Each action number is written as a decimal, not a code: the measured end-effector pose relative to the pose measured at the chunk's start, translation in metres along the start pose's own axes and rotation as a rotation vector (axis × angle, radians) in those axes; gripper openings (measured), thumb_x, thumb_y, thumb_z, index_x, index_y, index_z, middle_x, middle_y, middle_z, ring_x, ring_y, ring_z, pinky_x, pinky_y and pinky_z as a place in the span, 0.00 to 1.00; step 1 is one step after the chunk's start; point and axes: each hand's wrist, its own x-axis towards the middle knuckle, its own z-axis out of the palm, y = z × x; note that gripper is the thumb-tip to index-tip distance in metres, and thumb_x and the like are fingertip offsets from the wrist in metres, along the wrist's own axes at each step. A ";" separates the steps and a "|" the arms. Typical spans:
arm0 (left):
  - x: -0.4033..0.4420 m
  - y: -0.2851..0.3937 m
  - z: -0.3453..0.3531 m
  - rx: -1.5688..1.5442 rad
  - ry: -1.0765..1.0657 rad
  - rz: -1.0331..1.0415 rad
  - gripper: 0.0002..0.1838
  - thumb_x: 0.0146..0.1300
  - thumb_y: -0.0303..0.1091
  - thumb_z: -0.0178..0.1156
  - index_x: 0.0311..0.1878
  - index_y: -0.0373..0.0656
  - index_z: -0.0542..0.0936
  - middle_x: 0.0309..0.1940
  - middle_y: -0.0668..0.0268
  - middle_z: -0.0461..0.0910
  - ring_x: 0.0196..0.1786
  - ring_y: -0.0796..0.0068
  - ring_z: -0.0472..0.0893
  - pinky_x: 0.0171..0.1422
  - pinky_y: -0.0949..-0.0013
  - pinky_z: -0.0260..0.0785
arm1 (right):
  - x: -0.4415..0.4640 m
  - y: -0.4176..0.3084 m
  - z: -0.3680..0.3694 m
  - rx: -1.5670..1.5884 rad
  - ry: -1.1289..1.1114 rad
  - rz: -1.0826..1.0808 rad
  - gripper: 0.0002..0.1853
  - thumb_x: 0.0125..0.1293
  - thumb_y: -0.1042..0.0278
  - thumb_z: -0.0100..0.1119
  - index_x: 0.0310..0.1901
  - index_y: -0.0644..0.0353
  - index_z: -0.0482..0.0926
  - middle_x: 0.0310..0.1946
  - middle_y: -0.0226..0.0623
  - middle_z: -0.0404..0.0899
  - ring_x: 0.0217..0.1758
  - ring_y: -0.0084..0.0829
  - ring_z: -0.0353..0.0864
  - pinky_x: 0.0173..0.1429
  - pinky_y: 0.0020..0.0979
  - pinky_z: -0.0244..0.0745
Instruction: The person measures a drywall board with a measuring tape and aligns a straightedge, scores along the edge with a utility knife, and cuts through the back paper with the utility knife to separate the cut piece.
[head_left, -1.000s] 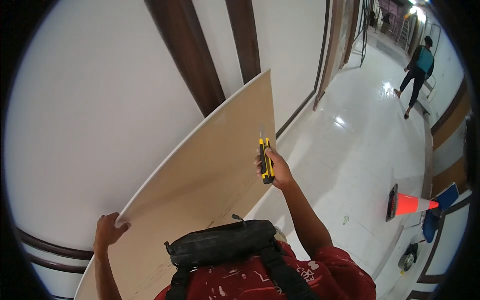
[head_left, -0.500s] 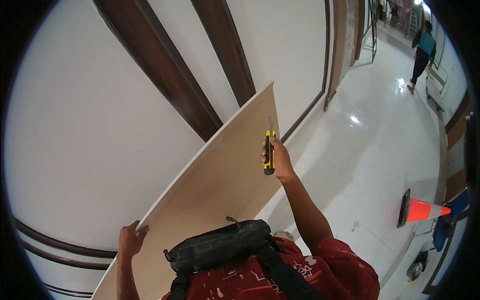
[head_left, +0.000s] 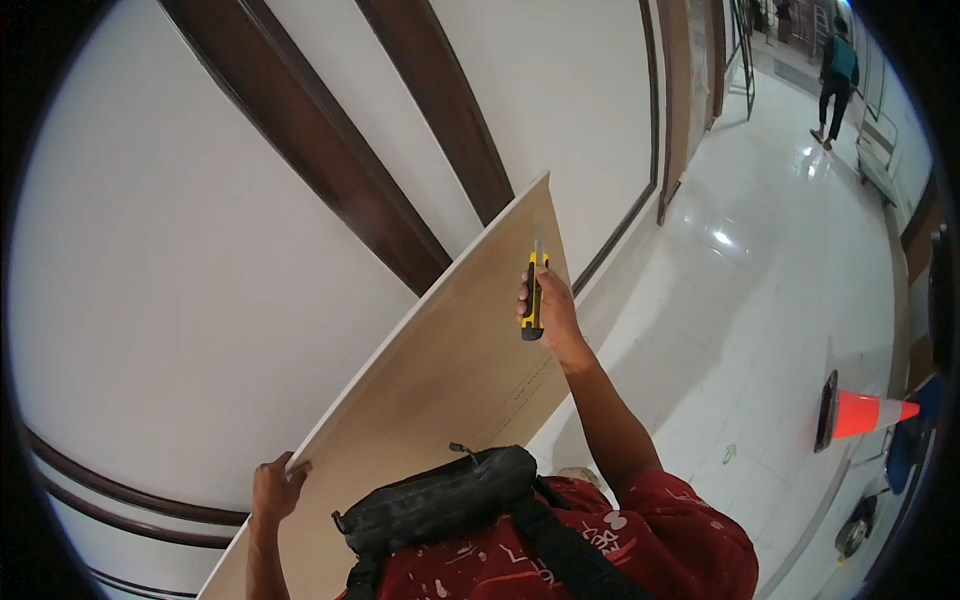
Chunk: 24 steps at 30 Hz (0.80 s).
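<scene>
A large flat board (head_left: 430,350), tan-faced with a pale edge, stands tilted on its side between me and the wall. My left hand (head_left: 278,488) is closed over its upper edge at the lower left. In my right hand (head_left: 548,305) is a yellow and black utility knife (head_left: 530,300), gripped in front of the board's far part. Its blade is out and points up toward the board's far corner; whether the tip touches the face I cannot tell. Faint printed lines run along the board near my right forearm.
A white wall (head_left: 180,260) with dark wooden strips (head_left: 320,150) rises at left. On the glossy tiled floor (head_left: 690,330) an orange and white traffic cone (head_left: 860,413) lies at right. A person (head_left: 838,80) is far down the corridor. A black bag (head_left: 440,500) hangs across my chest.
My right hand with the utility knife has shifted slightly down and left. My left hand appears a little further right on the board's edge. The person has moved farther down the corridor.
</scene>
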 end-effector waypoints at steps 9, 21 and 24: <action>-0.003 -0.016 0.029 -0.011 0.078 0.077 0.16 0.62 0.39 0.68 0.46 0.34 0.83 0.23 0.44 0.80 0.30 0.41 0.82 0.38 0.51 0.74 | 0.003 -0.002 0.003 -0.063 0.069 -0.005 0.19 0.76 0.44 0.51 0.39 0.53 0.72 0.22 0.28 0.72 0.20 0.25 0.73 0.26 0.30 0.71; -0.019 0.005 0.018 -0.016 0.046 0.064 0.18 0.62 0.38 0.67 0.47 0.32 0.82 0.25 0.42 0.81 0.32 0.39 0.83 0.39 0.50 0.74 | 0.008 0.004 -0.007 0.009 0.097 -0.078 0.16 0.79 0.51 0.45 0.41 0.55 0.70 0.24 0.31 0.73 0.19 0.26 0.73 0.24 0.31 0.73; -0.018 0.011 0.015 0.010 0.084 0.100 0.14 0.63 0.38 0.67 0.44 0.37 0.83 0.25 0.45 0.81 0.32 0.41 0.83 0.39 0.50 0.74 | 0.008 0.004 -0.009 0.000 0.103 -0.063 0.15 0.79 0.53 0.45 0.41 0.55 0.70 0.24 0.31 0.73 0.19 0.27 0.74 0.23 0.32 0.72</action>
